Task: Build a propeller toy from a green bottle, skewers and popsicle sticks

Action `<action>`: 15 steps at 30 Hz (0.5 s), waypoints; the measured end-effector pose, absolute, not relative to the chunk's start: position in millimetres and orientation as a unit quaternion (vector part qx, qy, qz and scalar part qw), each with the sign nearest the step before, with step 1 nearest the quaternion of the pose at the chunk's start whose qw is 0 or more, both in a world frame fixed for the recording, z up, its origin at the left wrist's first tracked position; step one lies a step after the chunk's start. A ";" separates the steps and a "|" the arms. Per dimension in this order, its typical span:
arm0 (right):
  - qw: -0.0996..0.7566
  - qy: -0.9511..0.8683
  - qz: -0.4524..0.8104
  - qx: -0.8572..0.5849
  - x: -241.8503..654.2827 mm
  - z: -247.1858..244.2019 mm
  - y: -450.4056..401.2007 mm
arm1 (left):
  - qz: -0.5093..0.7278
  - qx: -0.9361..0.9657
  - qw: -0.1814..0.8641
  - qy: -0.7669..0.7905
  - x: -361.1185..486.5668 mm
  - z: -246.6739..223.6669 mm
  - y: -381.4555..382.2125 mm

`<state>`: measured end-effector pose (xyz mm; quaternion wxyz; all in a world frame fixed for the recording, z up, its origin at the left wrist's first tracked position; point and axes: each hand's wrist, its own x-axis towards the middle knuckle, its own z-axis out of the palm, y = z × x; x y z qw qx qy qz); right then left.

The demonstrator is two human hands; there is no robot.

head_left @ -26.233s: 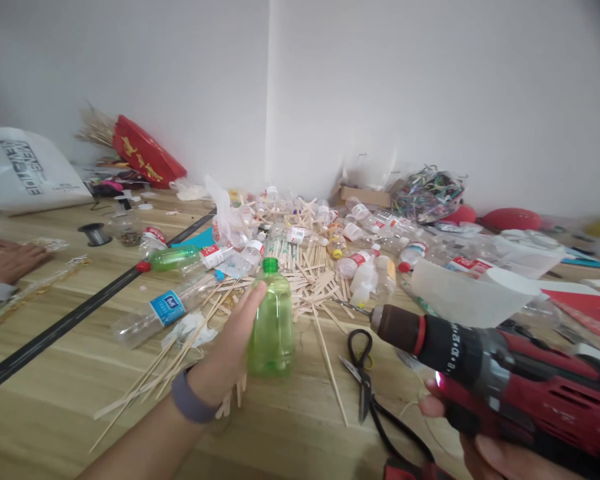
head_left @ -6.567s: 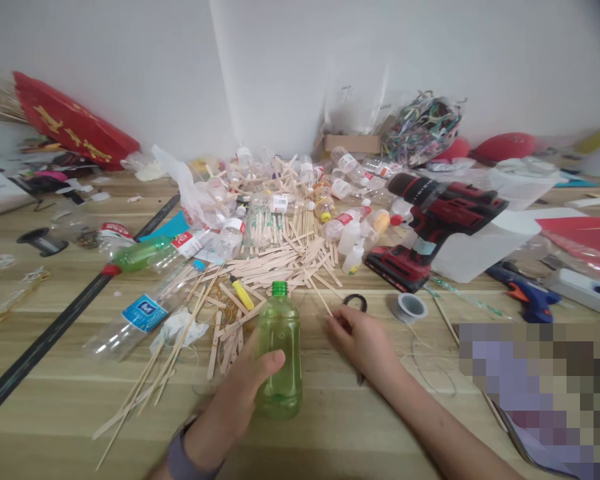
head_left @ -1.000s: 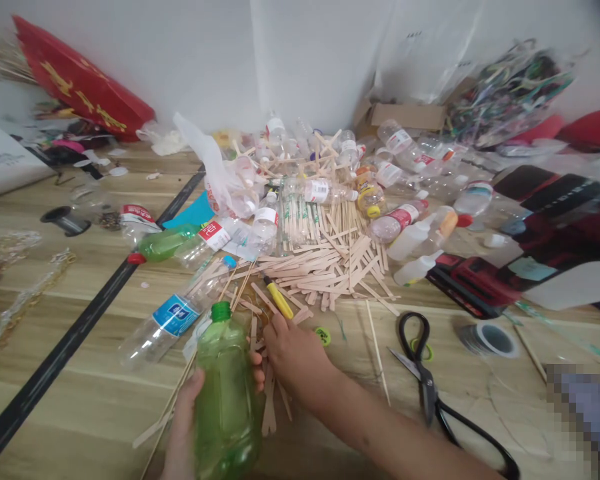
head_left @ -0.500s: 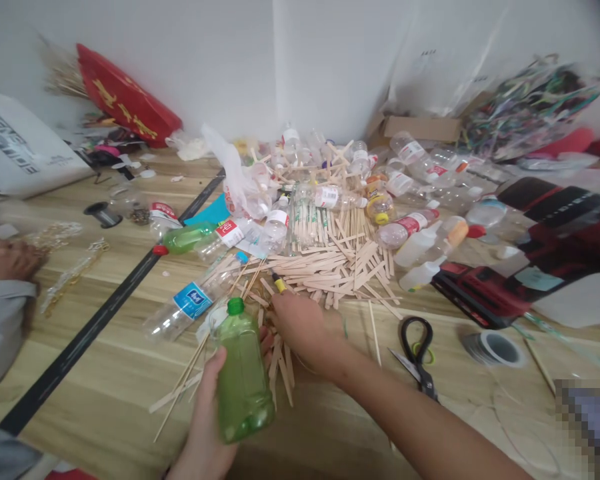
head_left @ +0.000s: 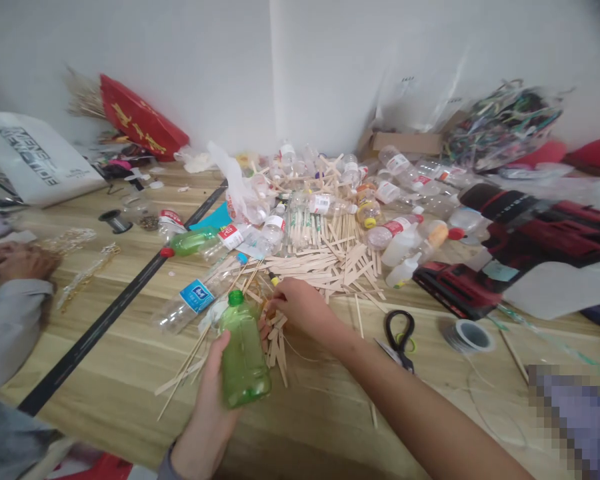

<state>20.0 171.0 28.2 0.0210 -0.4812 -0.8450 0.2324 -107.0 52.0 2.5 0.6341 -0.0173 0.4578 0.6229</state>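
Green plastic bottle (head_left: 245, 363), uncapped, slightly tilted: near centre, grasped around its side by the left hand (head_left: 210, 393). Right hand (head_left: 303, 307): fingers bent over loose wooden sticks (head_left: 280, 350), just right of the bottle; whether they pinch anything, cannot tell. Black-handled scissors (head_left: 404, 333): to the right, blades partly under the forearm. Likely hazards: smooth plastic slipping through a loose hold; a sweeping right forearm dragging the scissors.
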 end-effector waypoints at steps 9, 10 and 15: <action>-0.007 -0.821 0.223 -0.525 -0.4 24.8 186.0 | 0.615 -0.040 0.629 0.475 -104.1 0.7 52.8; -0.012 -0.818 0.225 -0.529 -5.5 24.4 188.6 | 0.615 -0.040 0.629 0.475 -104.5 0.0 53.1; -0.027 -0.798 0.228 -0.557 -27.7 14.7 201.1 | 0.618 -0.040 0.630 0.469 -105.7 -2.8 52.1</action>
